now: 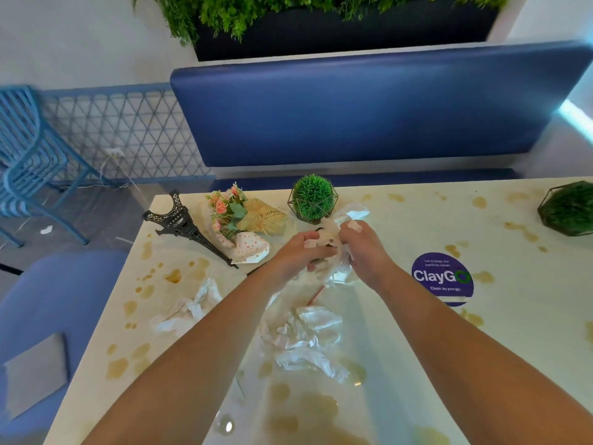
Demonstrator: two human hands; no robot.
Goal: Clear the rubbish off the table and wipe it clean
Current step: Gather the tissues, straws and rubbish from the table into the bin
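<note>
Table [401, 332]: pale top, spotted all over with brown spills, the largest pool at the near edge; nothing wiped yet by the look of it
Bench [353, 110]: blue padded back beyond the far edge, well clear of the work
Step in hand: gathering rubbish, judged from both hands closing on one wad; best to ball it tight so no scrap trails, then take the loose pieces before any wiping
Left hand [300, 252]: fingers curled round the wad from the left side, gripping it
Right hand [359, 242]: fingers curled and pinching the same wad from the right, clear film trailing under it
Wad [333, 239]: crumpled white tissue and clear plastic, held between the hands above mid-table, just in front of the plant ball
Near tissue [305, 342]: large crumpled heap lying on the table between the forearms, still to be collected
Left tissue [189, 308]: smaller crumple on the table left of the left forearm, beside spills
Sticker [442, 277]: round purple ClayGo label stuck flat, right of the hands; wipe over it
Tower [183, 224]: black model lying tilted at the far left corner; lift to wipe under
Bouquet [244, 220]: small wrapped flowers lying beside the tower, decor rather than rubbish, I judge
Plant ball [313, 197]: green, in a wire frame, just behind the wad; easy to knock
Second plant [568, 208]: at the far right edge
</note>
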